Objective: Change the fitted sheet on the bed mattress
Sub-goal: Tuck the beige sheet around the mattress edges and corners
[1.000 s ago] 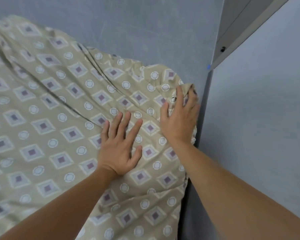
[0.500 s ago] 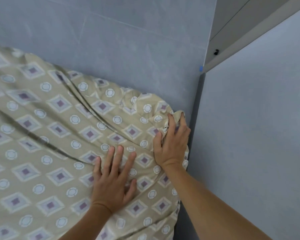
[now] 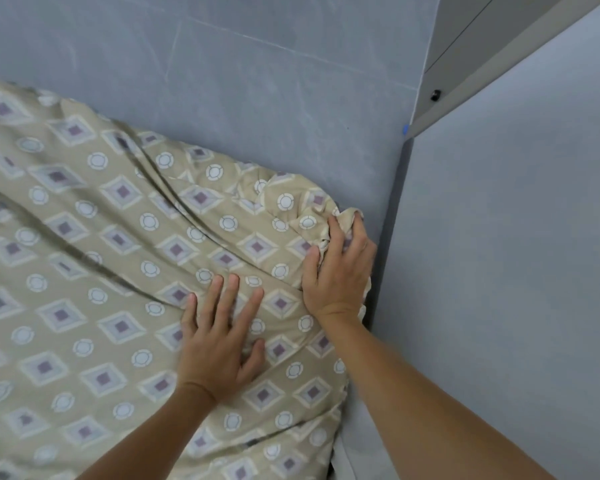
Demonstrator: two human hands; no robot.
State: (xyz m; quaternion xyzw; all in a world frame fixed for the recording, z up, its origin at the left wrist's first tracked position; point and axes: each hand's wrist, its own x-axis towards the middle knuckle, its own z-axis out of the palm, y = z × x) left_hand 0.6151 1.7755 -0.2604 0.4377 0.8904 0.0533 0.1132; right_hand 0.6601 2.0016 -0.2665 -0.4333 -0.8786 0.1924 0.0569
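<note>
Beige cotton-like fitted sheet (image 3: 94, 278) printed with purple-centred diamonds and pale rings, spread over the bed mattress and filling the left and lower part of the view; long creases running diagonally from the upper left down toward the hands; bunched and puckered at the rounded far corner, close to where the two grey walls meet.

Left hand (image 3: 219, 344) laid palm-down on the sheet, fingers straight and fanned apart, thumb out to the side; pressing flat, gripping nothing; forearm entering from the bottom edge.

Right hand (image 3: 340, 271) at the corner of the sheet, just beside the left hand but apart from it; fingers curled over a gathered wad of the fabric, thumb tucked against the fold on the near side; bunched hem poking up above the fingertips; forearm stretching in from the lower right.

Sheet edge draped down the side near the right wrist, ruffled along its hem; mattress itself hidden beneath the fabric.

Grey tiled wall (image 3: 243, 81) behind the bed with thin pale seams; smooth grey panel (image 3: 506, 254) on the right; dark narrow gap between the two; pale cabinet underside (image 3: 465, 60) at the upper right, bearing a small dark fitting.
</note>
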